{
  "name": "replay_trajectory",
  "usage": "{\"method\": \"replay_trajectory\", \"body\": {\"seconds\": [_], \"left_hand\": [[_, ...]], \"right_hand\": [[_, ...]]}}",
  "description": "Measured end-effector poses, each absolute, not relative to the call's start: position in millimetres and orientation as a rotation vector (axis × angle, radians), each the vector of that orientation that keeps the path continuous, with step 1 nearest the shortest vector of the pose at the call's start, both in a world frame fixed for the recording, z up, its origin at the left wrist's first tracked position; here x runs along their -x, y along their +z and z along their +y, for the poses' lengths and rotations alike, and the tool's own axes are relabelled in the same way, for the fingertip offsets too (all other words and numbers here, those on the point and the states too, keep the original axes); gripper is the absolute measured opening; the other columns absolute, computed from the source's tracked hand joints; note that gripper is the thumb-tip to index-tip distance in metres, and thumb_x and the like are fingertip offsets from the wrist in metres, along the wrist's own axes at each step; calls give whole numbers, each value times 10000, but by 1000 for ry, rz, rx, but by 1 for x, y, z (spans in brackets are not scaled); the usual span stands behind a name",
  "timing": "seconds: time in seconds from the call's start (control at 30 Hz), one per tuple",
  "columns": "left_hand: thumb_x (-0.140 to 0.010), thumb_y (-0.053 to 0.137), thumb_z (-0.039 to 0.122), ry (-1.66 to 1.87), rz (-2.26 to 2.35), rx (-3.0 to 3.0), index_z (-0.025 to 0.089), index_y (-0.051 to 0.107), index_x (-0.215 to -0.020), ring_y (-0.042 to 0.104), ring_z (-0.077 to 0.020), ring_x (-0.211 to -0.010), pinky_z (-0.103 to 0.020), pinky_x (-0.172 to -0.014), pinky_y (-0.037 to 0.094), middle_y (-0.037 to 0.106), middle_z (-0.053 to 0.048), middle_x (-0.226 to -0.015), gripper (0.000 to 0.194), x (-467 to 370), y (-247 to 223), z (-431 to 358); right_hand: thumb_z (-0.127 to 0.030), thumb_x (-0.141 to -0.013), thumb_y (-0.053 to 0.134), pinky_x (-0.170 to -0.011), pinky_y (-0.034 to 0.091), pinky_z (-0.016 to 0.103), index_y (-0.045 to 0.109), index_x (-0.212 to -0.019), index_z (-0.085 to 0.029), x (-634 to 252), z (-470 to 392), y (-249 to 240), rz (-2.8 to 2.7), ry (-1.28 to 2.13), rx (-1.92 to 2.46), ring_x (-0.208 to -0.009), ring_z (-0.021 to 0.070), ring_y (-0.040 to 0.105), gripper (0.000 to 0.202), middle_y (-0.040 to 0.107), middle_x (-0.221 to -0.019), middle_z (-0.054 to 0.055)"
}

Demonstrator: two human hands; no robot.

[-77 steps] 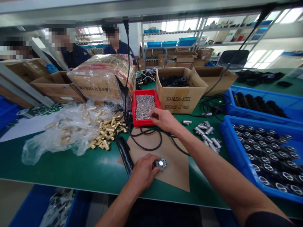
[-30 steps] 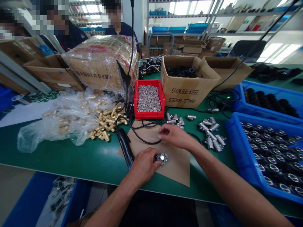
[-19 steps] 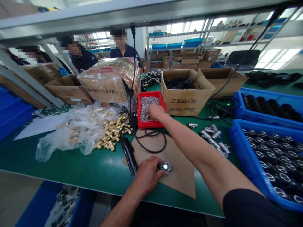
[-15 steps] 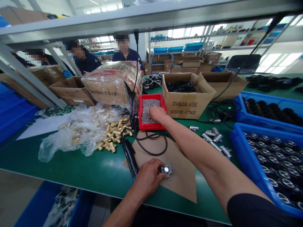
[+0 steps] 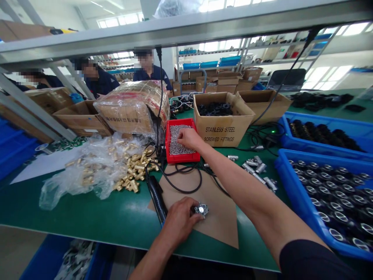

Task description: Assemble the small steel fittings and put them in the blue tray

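Observation:
My left hand grips a small silver metal fitting with a round face between thumb and fingers, low over a brown cardboard sheet. My right hand reaches into a red bin full of tiny shiny metal pieces, probably screws. Its fingers are pinched together at the surface of the heap; whatever they hold is too small to make out. Left of the cardboard lies a black cylindrical power tool, its cable looping across the sheet.
Brass fittings and crumpled plastic bags cover the left of the green table. Silver cylinders lie right of my forearm. Blue trays of black parts stand at right. Cardboard boxes line the back; people sit beyond.
The whole view has shifted slightly. In the red bin, my right hand has lifted a little from the pieces, with its fingertips more visible. My left hand keeps hold of the metal fitting.

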State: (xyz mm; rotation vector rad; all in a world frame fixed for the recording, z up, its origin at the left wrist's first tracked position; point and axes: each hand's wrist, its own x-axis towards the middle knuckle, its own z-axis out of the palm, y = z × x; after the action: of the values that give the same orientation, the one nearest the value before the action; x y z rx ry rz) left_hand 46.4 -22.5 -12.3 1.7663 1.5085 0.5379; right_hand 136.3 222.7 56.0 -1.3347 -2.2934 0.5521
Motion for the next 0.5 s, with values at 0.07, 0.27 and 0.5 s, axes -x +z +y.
{"method": "replay_trajectory", "body": {"seconds": [0.07,0.27,0.5], "left_hand": [[-760,713,251,535,1503,-1773,217,676,-1001,619,-207,-876,-289,-753,441,686,-34,-952,246,-46,-13,-22],[-772,716,249,541,1494,-1803,229,664,-986,608,-194,-846,-279,-740,423,674,-12,-913,221,-45,-16,-22],[-777,711,252,496,1520,-1853,208,638,-874,584,-187,-791,-270,-693,404,641,-4,-835,129,-45,-16,-22]], "right_hand": [[-269,-852,624,-628,480,210,713,-911,-120,-148,203,54,-2277,666,1280,-630,113,651,183,726,-759,54],[-212,-825,614,-519,485,215,682,-935,-126,-205,109,18,-1989,1417,1123,-535,101,600,155,676,-672,19],[-239,-835,672,-817,469,301,738,-809,-188,-232,35,-15,-2082,1381,892,-873,170,608,87,647,-873,43]]}}
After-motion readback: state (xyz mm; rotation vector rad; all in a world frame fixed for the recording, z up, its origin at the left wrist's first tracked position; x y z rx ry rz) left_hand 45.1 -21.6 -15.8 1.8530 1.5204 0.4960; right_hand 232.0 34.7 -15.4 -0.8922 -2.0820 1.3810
